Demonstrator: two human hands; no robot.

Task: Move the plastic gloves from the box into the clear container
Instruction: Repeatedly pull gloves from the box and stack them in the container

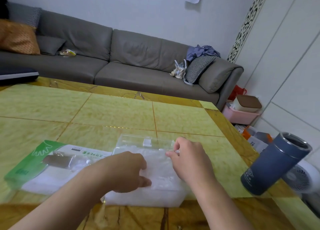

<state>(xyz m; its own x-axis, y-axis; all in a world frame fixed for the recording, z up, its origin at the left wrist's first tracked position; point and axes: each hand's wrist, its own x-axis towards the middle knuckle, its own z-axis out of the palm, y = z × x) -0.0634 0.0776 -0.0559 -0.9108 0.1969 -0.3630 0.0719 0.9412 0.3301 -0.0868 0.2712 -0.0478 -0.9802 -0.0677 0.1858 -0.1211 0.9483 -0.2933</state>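
- The clear container point(147, 197) sat at the table's point(121, 112) near edge, its lid point(147, 140) hinged open toward 12 o'clock.
- A wad of plastic gloves point(161, 176) lay inside the container, filling most of it.
- The left hand point(128, 171) pressed down on the gloves, fingers curled into the plastic; a firm grasp could not be told.
- The right hand point(188, 158) pinched a bit of glove film at the container's 1 o'clock corner, thumb against forefinger.
- The green-and-white glove box point(50, 165) lay flat just beside the container, at its 9 o'clock.
- A blue tumbler point(275, 164) stood at 3 o'clock, well apart.
- A grey sofa point(121, 56) stood beyond the table.
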